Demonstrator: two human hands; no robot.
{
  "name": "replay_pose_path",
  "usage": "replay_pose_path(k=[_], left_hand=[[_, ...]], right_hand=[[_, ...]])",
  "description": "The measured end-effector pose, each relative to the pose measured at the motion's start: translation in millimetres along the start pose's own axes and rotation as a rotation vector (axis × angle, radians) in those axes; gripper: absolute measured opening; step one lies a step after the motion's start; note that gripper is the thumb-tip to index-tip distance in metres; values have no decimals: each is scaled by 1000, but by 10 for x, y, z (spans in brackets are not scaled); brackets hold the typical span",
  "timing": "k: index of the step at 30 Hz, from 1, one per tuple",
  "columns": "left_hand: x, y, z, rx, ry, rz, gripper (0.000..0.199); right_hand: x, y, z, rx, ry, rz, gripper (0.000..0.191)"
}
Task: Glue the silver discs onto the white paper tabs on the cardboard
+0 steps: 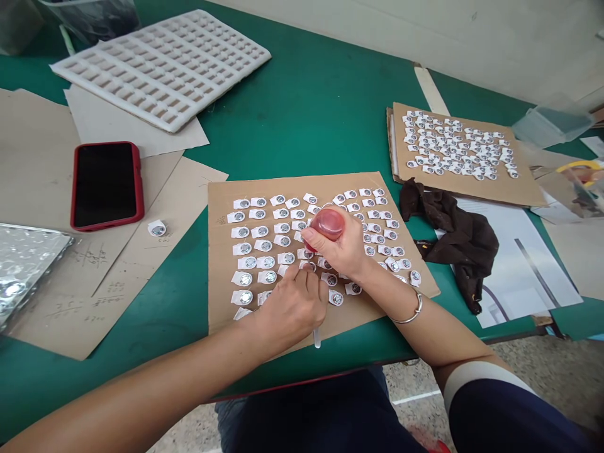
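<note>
My right hand (342, 242) is wrapped round a red, translucent, rounded squeeze bottle (328, 224), held over the middle of a brown cardboard sheet (219, 270). Its tip is hidden behind my fingers. Just below and to the left, my left hand (295, 302) is closed with the knuckles up, close to the sheet. From under it sticks the flat, pale end of a thin tool (316, 338); the rest of that tool cannot be seen. Rows of small round silver-and-dark pieces on white paper tabs (243, 263) cover the cardboard, some hidden by my hands.
A second cardboard sheet (523, 182) with similar pieces lies at right, beside a dark brown cloth (465, 233). At left are a red-cased phone (107, 184), a single tabbed piece (156, 228) and bubble wrap (28, 264). A white slotted tray (165, 69) lies behind.
</note>
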State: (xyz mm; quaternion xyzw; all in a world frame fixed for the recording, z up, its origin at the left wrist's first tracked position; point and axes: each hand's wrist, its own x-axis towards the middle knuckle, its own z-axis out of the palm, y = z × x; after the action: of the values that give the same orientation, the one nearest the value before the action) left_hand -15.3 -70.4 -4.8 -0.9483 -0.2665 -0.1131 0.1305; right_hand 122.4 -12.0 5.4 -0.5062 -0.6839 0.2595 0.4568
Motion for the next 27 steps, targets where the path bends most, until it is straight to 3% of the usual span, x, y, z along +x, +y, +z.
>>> replay_pose_path(k=[14,27], left_hand=[[-10,7,14,-12,34,-4,16],[-4,-8,-13,-30,-11,4,17]], right_hand=[[-8,18,3,-8,11,2,19],[-4,45,5,18,39,15,19]])
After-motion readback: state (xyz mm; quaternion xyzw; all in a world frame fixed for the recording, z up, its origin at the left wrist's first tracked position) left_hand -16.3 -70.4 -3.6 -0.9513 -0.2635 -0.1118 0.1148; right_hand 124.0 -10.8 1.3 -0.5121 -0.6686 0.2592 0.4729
